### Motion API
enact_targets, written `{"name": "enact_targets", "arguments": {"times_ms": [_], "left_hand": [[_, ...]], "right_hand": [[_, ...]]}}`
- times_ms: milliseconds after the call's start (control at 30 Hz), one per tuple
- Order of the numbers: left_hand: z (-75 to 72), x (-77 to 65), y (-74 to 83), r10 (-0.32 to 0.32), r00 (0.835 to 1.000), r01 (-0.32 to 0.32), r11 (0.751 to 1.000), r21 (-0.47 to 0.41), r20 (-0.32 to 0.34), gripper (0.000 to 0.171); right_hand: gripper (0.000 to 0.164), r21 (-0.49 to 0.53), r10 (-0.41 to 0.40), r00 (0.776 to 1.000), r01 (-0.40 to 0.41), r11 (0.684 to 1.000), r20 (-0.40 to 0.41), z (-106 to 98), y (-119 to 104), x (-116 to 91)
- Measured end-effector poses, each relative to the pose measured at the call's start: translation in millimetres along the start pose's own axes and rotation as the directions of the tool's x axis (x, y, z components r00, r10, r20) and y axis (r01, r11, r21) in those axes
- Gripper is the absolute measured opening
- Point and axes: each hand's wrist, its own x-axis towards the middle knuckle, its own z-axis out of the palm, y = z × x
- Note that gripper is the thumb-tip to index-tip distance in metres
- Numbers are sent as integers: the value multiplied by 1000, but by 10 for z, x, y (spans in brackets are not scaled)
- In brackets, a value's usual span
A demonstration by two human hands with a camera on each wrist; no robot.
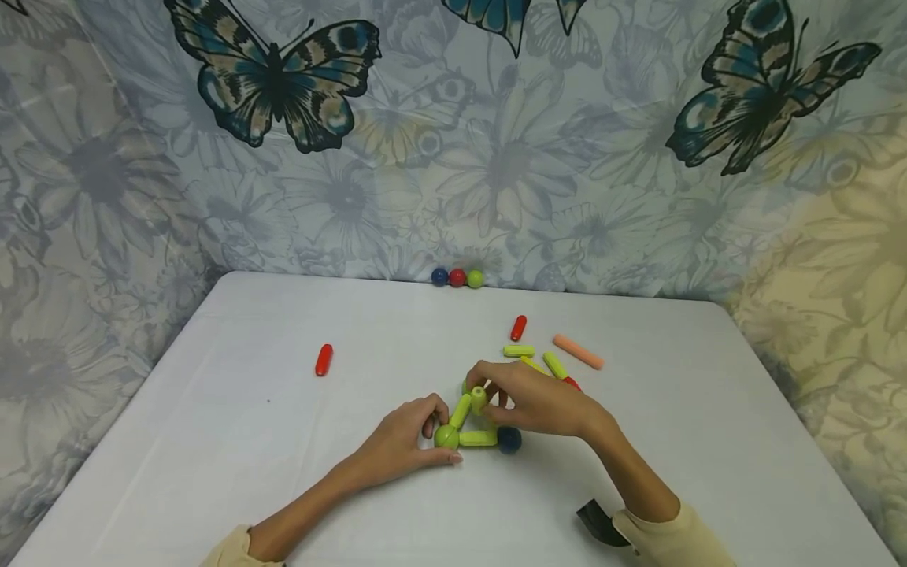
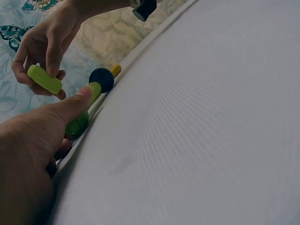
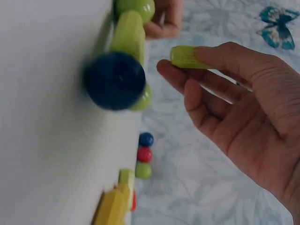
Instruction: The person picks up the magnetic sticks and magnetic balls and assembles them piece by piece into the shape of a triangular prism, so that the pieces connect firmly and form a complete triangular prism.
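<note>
On the white table lies a frame of light-green rods and balls, joined at a green ball in the near left corner and a dark blue ball in the near right one. A green rod links these two. My left hand grips the green ball between thumb and fingers. Just above the frame, my right hand pinches a short green rod between thumb and fingertips. In the head view that rod points up, and the right hand hides part of the frame's far side.
Beyond the right hand lie a red rod, a green rod, an orange rod and partly covered others. Another red rod lies at left. Blue, red and green balls line the far edge. A dark strap is by the right sleeve.
</note>
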Motion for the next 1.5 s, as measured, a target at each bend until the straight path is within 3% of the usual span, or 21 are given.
{"name": "enact_targets", "arguments": {"times_ms": [167,467,767,900,967,1067,1133,1200,1300,1367,1500], "left_hand": [[2,25,-2,12,1000,-12,1000,7,-8,48],[14,8,-3,18,1000,-17,1000,12,-13,47],[7,23,1,36,999,-36,999,15,-26,46],[13,-10,-8,20,1000,-20,1000,14,-14,48],[18,-15,-9,20,1000,-20,1000,3,-16,49],[28,-13,-18,38,999,-39,999,-29,-22,44],[35,-13,-23,50,999,-51,997,-51,-19,34],[39,-18,-31,56,998,-56,996,-69,-14,28],[34,-28,-27,54,998,-55,996,-76,-15,24],[27,-31,-30,55,998,-56,995,-78,-23,23],[1,-39,-26,69,997,-72,995,-71,-41,22]], "right_hand": [[25,32,-28,999,28,999,15,158,-77,71],[24,-14,-51,998,52,999,38,350,-139,151],[28,-99,-113,994,114,989,15,363,-180,130],[37,-72,-95,995,98,993,40,301,-187,88],[40,-64,-68,998,69,996,6,198,-160,43],[37,-99,11,992,-24,995,-127,-4,-43,-52],[33,-151,103,969,-139,979,-225,-120,89,-125],[30,-194,222,935,-280,940,-277,-203,236,-185],[32,-236,405,879,-461,855,-250,-285,447,-246],[35,-239,496,847,-530,814,-192,-336,531,-289],[36,-195,559,827,-559,806,-57,-433,577,-388]]}}
